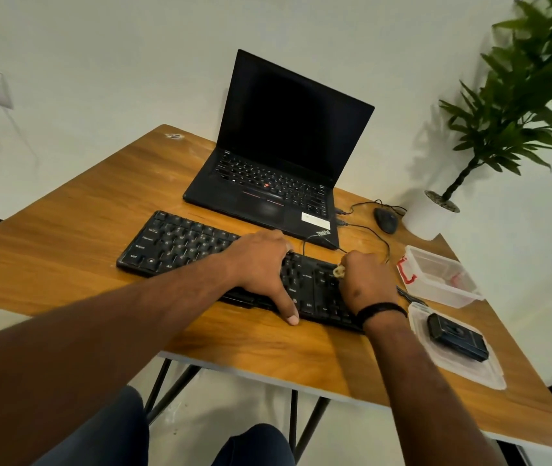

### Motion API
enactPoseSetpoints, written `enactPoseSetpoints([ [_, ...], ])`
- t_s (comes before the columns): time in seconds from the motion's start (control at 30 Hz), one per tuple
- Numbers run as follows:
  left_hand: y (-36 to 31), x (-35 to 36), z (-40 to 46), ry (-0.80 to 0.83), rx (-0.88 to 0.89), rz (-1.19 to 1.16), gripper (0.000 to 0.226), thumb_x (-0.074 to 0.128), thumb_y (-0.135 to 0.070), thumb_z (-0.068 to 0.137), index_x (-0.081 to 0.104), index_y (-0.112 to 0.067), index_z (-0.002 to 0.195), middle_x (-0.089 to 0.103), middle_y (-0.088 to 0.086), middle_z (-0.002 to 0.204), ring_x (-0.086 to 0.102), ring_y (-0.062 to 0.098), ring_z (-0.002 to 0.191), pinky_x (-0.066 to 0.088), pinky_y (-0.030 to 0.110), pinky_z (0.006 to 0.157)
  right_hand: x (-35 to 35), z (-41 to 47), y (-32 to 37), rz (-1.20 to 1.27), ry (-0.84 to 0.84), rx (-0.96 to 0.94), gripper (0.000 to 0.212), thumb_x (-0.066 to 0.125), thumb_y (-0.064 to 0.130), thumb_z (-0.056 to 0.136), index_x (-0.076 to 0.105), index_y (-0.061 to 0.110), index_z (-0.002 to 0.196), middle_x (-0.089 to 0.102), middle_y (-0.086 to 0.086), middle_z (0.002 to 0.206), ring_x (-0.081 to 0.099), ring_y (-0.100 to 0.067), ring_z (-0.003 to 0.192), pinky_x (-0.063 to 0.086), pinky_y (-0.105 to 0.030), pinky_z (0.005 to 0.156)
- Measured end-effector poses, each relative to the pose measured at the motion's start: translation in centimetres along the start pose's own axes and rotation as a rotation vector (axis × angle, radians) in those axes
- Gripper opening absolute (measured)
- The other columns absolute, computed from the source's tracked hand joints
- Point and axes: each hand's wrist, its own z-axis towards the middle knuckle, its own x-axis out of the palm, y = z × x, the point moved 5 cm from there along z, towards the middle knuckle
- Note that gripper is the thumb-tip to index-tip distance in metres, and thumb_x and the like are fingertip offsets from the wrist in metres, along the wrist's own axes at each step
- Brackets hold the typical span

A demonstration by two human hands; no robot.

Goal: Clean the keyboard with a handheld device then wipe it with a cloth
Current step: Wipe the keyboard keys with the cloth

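The keyboard (200, 250) lies across the middle of the tabletop (66, 250), just in front of an open laptop (278, 156) with a dark screen. The left hand (261, 264) rests flat on the keys near the middle, fingers spread and thumb stretched toward the near edge, apparently steadying the board. Just to its right, the right hand (365, 280) is curled over the keyboard's right-hand section, pinching a small pale wad that looks like the cloth (339, 271), pressed to the keys there.

Further right, a dark boxy device (458, 336) sits on a clear lid (469, 371) near the tabletop's edge, untouched, and an open clear box (436, 274) stands beyond it. A mouse (385, 219) and a potted plant (432, 213) sit at the far right.

Judging from this, the device step appears finished, since it is set aside, and the wiping is under way at the right end. Whether the left and middle keys have been wiped cannot be told.
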Motion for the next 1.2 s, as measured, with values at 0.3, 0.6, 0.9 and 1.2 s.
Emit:
enactPoseSetpoints([
  [0.3, -0.1, 0.0, 0.4, 0.001, -0.009, -0.013, 0.112, 0.072, -0.092, 0.019, 0.062, -0.034, 0.114, 0.052, -0.011, 0.11, 0.051, 0.012, 0.103, 0.052, 0.04, 0.092, 0.4, -0.4, 5.5, 0.21, -0.057, -0.12, 0.019, 0.053, 0.002, 0.087, 0.068, 0.01, 0.095, 0.067, -0.009, 0.094, 0.061, -0.028, 0.091, 0.05, -0.037, 0.076],
  [0.6, -0.3, -0.1, -0.1, -0.002, -0.024, -0.024, 0.114, 0.082, -0.085, 0.029, 0.056, -0.029, 0.125, 0.049, -0.01, 0.117, 0.048, 0.013, 0.111, 0.049, 0.037, 0.094, -0.5, -0.8, 0.8, -0.003, 0.009, -0.04, 0.021, 0.059, 0.014, 0.095, 0.061, 0.011, 0.116, 0.064, -0.014, 0.116, 0.061, -0.03, 0.106, 0.053, -0.039, 0.088],
  [0.9, -0.4, -0.2, 0.3, 0.018, -0.04, -0.006, 0.121, 0.071, -0.09, 0.015, 0.061, -0.03, 0.119, 0.052, -0.009, 0.114, 0.051, 0.012, 0.104, 0.053, 0.039, 0.092, 0.4, -1.9, 5.3, 0.281, -0.034, -0.102, 0.022, 0.055, 0.002, 0.087, 0.069, 0.011, 0.101, 0.068, -0.01, 0.098, 0.063, -0.027, 0.092, 0.051, -0.037, 0.078],
  [1.2, -0.2, 0.1, 0.1, 0.0, -0.043, -0.026, 0.115, 0.078, -0.087, 0.024, 0.056, -0.029, 0.12, 0.05, -0.009, 0.114, 0.051, 0.014, 0.106, 0.051, 0.039, 0.093, 0.4, -5.8, 2.5, 0.217, 0.02, -0.147, 0.031, 0.054, 0.007, 0.095, 0.064, 0.018, 0.123, 0.066, -0.008, 0.12, 0.061, -0.021, 0.11, 0.05, -0.032, 0.094],
])
